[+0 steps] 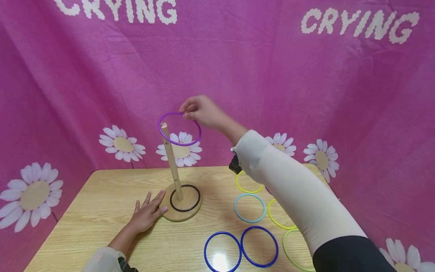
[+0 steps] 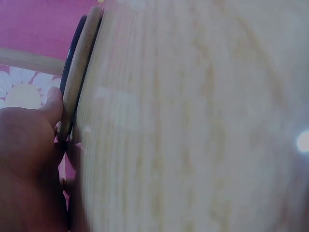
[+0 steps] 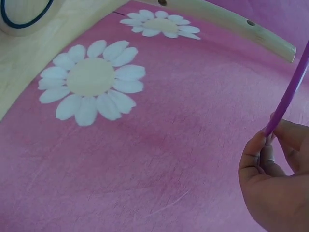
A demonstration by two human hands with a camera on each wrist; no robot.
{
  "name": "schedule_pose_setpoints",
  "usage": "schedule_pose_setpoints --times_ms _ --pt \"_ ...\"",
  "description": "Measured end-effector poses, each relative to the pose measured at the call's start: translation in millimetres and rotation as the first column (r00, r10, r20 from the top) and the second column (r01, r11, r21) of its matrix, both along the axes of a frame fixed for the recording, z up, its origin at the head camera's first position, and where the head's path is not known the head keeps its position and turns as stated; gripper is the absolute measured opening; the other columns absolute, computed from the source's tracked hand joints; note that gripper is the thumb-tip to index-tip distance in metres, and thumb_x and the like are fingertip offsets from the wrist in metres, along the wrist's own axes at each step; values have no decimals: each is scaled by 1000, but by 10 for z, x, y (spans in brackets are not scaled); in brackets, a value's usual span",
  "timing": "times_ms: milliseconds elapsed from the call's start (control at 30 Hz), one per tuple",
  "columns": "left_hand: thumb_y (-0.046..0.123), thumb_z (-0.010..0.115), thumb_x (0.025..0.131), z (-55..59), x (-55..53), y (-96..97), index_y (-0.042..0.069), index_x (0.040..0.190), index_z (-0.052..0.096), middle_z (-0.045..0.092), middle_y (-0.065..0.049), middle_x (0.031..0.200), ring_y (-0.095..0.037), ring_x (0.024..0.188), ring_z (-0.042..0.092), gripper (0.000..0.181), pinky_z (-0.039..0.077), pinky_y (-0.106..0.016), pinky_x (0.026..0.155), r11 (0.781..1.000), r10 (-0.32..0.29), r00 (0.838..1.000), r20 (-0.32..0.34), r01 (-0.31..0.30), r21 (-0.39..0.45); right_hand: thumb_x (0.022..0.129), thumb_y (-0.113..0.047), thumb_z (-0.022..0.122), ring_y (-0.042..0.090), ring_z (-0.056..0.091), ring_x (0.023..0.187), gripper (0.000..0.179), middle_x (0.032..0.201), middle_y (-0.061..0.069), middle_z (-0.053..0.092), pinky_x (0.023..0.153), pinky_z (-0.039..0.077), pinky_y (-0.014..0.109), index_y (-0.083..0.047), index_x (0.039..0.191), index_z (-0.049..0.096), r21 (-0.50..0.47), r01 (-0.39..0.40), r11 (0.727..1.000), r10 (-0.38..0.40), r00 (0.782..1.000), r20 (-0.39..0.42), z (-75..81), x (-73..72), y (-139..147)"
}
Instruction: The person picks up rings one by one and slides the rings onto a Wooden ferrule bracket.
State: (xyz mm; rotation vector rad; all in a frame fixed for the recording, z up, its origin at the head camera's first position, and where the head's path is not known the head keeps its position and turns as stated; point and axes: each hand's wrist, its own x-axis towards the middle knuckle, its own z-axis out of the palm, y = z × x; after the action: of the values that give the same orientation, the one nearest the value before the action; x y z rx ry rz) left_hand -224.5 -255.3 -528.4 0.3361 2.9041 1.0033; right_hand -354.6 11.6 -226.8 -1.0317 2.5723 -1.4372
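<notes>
My right hand (image 1: 204,112) pinches the rim of a purple ring (image 1: 180,144) between thumb and fingers. The ring is held up at the top of a wooden peg (image 1: 171,162); in the right wrist view a small gap separates the purple ring (image 3: 288,96) from the peg's tip (image 3: 289,52). A black ring (image 1: 198,196) lies around the peg's foot on the round wooden base (image 1: 176,217). Against the left edge of that base rests my left hand (image 1: 147,213), fingers spread out straight on the table, thumb touching the base.
On the table (image 1: 85,211), right of the base, lie two dark blue rings (image 1: 205,251), a light blue ring (image 1: 235,207), yellow rings (image 1: 238,185) and a lime ring (image 1: 284,247). My right sleeve (image 1: 299,189) covers part of them. A pink flowered cloth (image 1: 238,68) hangs behind.
</notes>
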Motion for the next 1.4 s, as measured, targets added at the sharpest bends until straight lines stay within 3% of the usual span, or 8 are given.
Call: schedule_pose_setpoints --times_ms 200,367,600,933,1133,1400 --pt "44 51 108 28 0 0 10 165 24 23 -16 169 -50 156 -2 71 -15 -76 114 1000 5 999 33 -4 -24 94 6 67 27 71 107 16 113 20 74 85 57 28 6 110 72 27 15 1000 -15 1000 8 17 -1 -154" --pt "43 52 108 20 3 -1 10 164 25 24 -17 169 -51 156 -1 71 -14 -76 113 1000 0 1000 27 0 -20 94 8 66 22 70 98 16 110 20 75 77 54 24 6 109 72 48 31 998 -32 999 32 -82 -18 -233" --pt "44 51 108 20 13 -26 11 165 23 22 -16 170 -49 156 -3 71 -15 -76 113 1000 5 999 47 -3 -24 97 5 64 12 60 72 18 110 21 76 60 47 20 6 113 71 93 55 994 -64 993 101 -372 -58 -255" --pt "43 51 108 44 20 -24 11 165 23 22 -14 170 -49 156 -3 71 -15 -76 113 999 10 998 57 -8 -35 95 4 67 28 71 105 17 116 20 75 79 56 26 3 110 73 120 68 990 -83 989 121 -838 -31 -248" --pt "42 51 108 50 30 -10 11 165 23 22 -15 170 -49 156 -2 70 -14 -76 113 999 7 999 47 -5 -40 94 5 66 22 71 98 14 113 19 76 70 53 22 4 107 73 116 88 989 -105 983 150 -1112 2 -241" --pt "42 51 108 56 27 1 11 165 25 24 -14 170 -49 156 -1 70 -14 -76 113 999 3 999 34 -2 -38 92 10 64 14 65 80 12 95 18 76 64 49 18 7 101 73 82 96 992 -109 980 165 -1449 32 -219"
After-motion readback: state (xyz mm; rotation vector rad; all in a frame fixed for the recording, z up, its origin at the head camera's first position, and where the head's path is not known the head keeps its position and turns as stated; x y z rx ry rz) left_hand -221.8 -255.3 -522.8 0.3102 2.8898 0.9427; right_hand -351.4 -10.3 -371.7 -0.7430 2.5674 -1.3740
